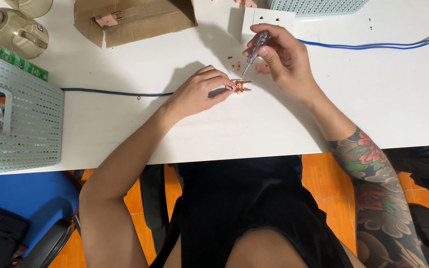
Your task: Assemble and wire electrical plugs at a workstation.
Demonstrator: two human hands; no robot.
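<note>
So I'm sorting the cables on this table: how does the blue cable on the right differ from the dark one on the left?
The blue cable is bright blue and shows as two thin strands side by side; the dark cable is dark and a single strand. The blue cable runs off the table's right edge; the dark cable runs from the grey basket toward the left hand. Both lie flat on the white table.

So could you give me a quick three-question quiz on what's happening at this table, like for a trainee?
1. True or false: the right hand holds a clear-handled screwdriver.
2. What does the left hand pinch? A) a small pink plug part with brass pins B) a glass lid C) the blue cable
3. What colour is the table?

Key: 1 true; 2 A; 3 white.
</note>
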